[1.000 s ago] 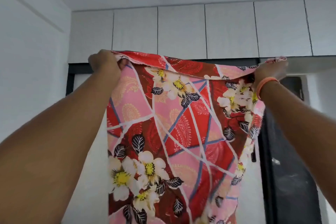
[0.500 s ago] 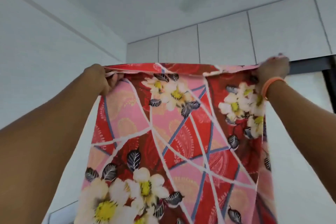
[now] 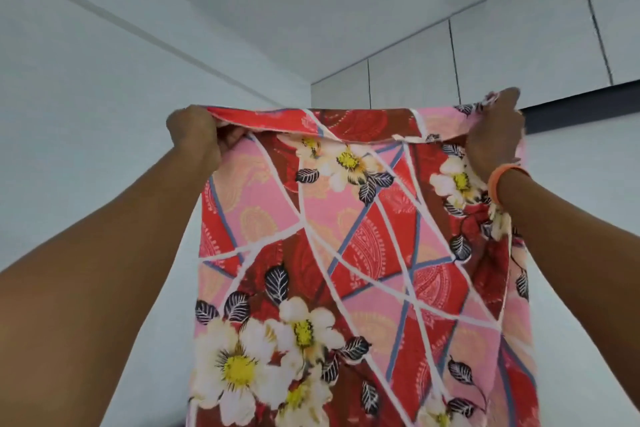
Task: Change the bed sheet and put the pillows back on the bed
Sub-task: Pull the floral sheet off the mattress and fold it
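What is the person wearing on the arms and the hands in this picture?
Both forearms are bare, with no sleeves in view. The right hand has an orange band round its wrist. The left hand shows no ring, watch or glove.

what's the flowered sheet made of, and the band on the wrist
Sheet: thin woven cloth, probably cotton or a blend; matte, it hangs limp and folds softly at the top edge. Wristband: smooth orange loop, looks like rubber or silicone, though too small to be sure.

Wall [image 3: 86, 114] left, cabinets [image 3: 485, 45] ahead
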### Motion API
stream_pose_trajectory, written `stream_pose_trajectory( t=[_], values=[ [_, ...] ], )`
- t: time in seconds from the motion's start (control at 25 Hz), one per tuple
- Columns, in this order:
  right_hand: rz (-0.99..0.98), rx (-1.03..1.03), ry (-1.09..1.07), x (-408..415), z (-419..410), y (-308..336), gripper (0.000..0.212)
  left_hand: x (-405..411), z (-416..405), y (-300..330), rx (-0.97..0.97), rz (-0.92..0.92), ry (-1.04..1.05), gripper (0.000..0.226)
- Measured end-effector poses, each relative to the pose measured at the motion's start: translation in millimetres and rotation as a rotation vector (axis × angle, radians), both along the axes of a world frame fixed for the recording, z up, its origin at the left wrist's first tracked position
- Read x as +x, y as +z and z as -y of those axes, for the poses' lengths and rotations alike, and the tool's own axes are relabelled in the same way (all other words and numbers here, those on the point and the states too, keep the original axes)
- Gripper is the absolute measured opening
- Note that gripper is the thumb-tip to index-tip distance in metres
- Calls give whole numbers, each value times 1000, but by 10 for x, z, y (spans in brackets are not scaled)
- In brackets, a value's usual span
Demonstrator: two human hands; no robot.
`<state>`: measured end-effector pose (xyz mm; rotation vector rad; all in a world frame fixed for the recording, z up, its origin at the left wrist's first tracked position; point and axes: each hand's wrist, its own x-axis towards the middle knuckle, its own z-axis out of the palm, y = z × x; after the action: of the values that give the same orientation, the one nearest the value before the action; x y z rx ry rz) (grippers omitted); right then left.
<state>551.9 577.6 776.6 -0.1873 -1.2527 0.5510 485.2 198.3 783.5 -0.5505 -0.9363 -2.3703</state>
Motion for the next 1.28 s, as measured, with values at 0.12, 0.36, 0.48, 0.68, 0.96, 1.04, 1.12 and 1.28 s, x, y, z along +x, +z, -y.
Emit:
stream_pose_trajectory(
  t=[0.12, 0.36, 0.48, 0.68, 0.96, 1.04, 1.12, 1.28],
  values=[
    [-1, 82, 12, -65, 20, -67, 18, 55, 94, -68, 9, 58, 3, 31],
    [30, 196, -140, -138, 60, -175, 31, 98, 226, 80, -93, 135, 130, 32],
    [51, 273, -140, -165, 54, -177, 30, 173, 241, 124, -154, 45, 64, 31],
    [71, 273, -36, -283, 92, -276, 18, 286, 429, -33, -546, -16, -59, 52],
    [148, 189, -18, -526, 1, -485, 25, 251, 664, -111, -909, 240, 249, 19],
    [136, 167, 29, -612, -17, -521, 17, 211, 650, -86, -877, 298, 281, 15],
    [117, 106, 125, -730, -4, -534, 12, 120, 686, -76, -779, 337, 310, 23],
    [182, 86, 334, -1241, 55, -536, 17, -317, 745, -194, -702, 405, 418, 33]
  ],
)
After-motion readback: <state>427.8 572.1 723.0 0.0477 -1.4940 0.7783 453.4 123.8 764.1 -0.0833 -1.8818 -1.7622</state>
